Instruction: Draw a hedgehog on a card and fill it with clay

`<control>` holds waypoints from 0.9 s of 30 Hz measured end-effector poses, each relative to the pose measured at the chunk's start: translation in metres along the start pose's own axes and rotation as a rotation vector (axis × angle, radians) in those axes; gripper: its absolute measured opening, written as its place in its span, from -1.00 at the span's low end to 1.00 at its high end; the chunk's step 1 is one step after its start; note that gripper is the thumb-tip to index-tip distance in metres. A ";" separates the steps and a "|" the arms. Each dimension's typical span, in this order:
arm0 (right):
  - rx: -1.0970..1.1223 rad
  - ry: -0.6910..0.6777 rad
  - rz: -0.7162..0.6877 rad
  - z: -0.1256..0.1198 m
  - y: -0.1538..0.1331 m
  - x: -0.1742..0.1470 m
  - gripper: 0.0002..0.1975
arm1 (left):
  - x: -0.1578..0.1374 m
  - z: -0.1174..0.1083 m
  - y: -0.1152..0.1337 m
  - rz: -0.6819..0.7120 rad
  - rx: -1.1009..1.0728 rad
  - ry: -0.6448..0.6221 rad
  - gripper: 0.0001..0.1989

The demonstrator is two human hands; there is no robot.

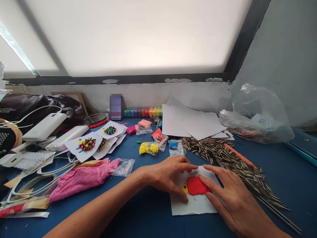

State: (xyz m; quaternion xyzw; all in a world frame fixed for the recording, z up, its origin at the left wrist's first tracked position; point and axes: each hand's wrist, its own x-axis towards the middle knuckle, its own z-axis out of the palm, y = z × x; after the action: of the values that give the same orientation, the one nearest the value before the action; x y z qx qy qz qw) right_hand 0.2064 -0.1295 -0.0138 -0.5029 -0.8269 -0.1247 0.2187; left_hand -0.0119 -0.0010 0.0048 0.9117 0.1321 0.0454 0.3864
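Observation:
A white sheet of paper (183,208) lies on the blue table in front of me. On it a flat red clay shape (196,185) forms a body, with a small yellow clay head (185,188) at its left and drawn legs below. My left hand (170,175) rests on the paper's left side, its fingers apart around the yellow head. My right hand (228,191) lies at the right, fingers spread, with fingertips touching the red clay's right edge. Part of that edge is hidden under the fingers.
Striped sunflower seeds (223,155) are heaped at the right, beside a metal rod (277,211). Packets of yellow clay (148,148) and blue clay (173,144) lie beyond my hands. White papers (193,122), a plastic bag (257,115), a pink cloth (81,178) and finished seed pictures (86,145) surround them.

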 end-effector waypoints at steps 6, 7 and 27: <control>0.029 0.007 0.017 -0.001 0.001 -0.001 -0.70 | 0.000 0.000 0.000 -0.007 -0.005 -0.008 -0.14; 0.033 -0.006 -0.002 -0.001 0.001 0.000 -0.70 | 0.000 0.000 0.000 -0.005 -0.004 -0.005 -0.14; 0.067 -0.042 0.052 0.006 0.001 -0.004 -0.67 | -0.003 -0.003 0.007 -0.002 -0.044 0.015 -0.32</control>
State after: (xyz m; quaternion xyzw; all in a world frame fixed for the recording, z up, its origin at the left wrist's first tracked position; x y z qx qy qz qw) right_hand 0.2078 -0.1293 -0.0206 -0.5191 -0.8217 -0.0805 0.2211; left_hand -0.0139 -0.0044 0.0122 0.9026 0.1349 0.0548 0.4052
